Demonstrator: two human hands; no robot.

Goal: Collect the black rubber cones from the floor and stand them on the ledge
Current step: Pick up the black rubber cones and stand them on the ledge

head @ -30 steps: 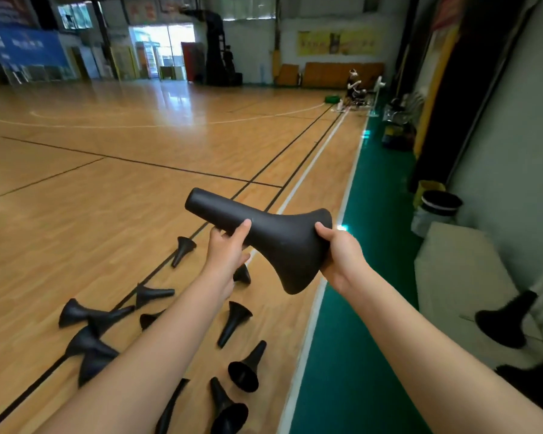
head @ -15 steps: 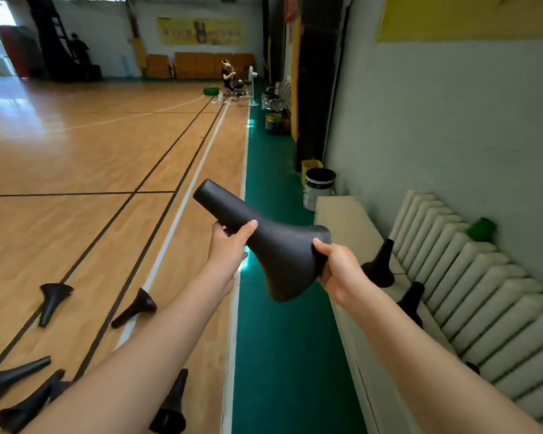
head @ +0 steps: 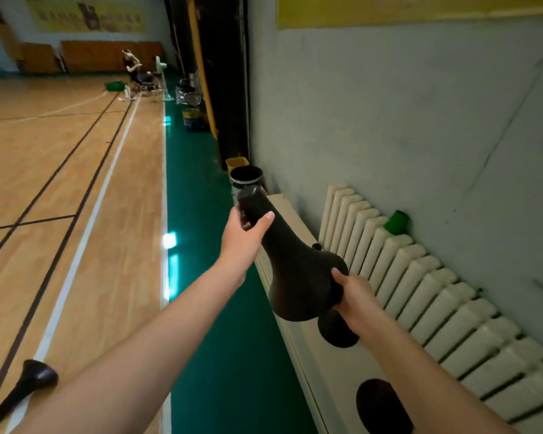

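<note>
Ledge beneath cone between 2 hands

A white ribbed radiator ran along the grey wall with a green cup resting on top, while farther off a black bucket stood just before a yellow bin, and a seated person and a standing fan were far behind.

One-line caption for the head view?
Left hand and right hand hold a black cone near the ledge beside the radiator.
</note>
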